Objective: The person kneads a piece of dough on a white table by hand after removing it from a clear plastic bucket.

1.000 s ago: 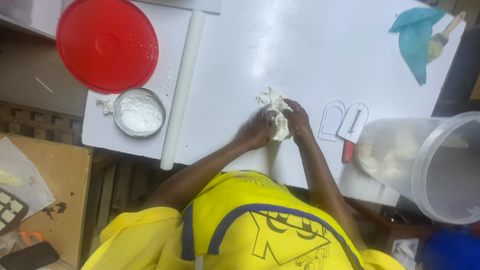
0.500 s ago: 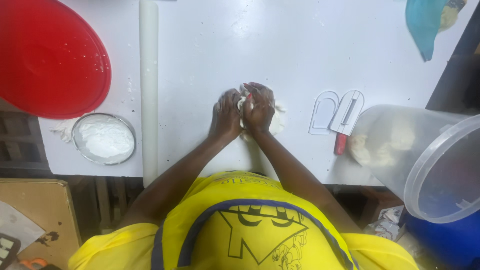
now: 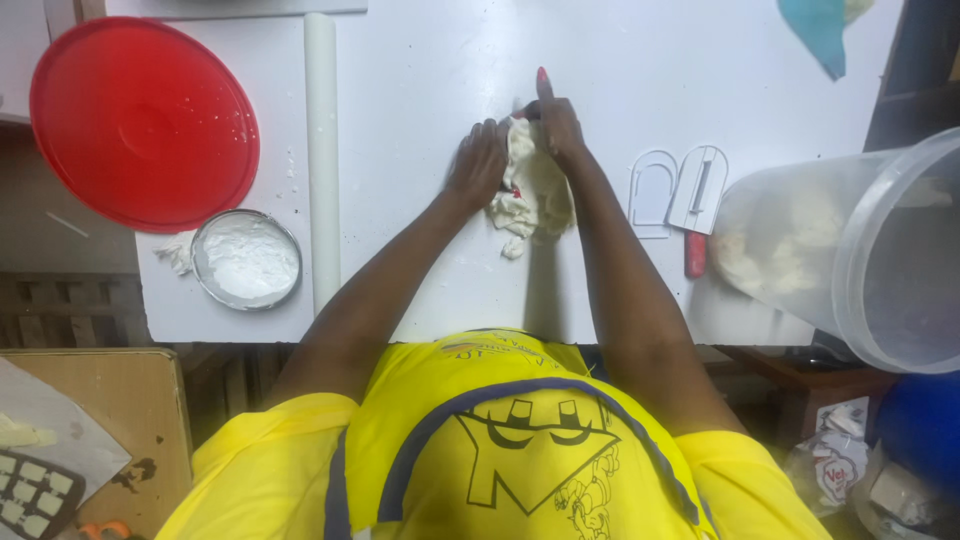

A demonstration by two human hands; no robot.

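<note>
From the head camera, your left hand and right hand press on either side of a soft, ragged lump of white dough lying mid-way across the smooth white table, fingers curled against it rather than clenched round it. To your left lie a long white cylindrical rolling pin, a round red plastic lid and a shallow metal tin of white flour. To your right lie two flat white arch-shaped plastic cutters and a translucent plastic bucket on its side.
</note>
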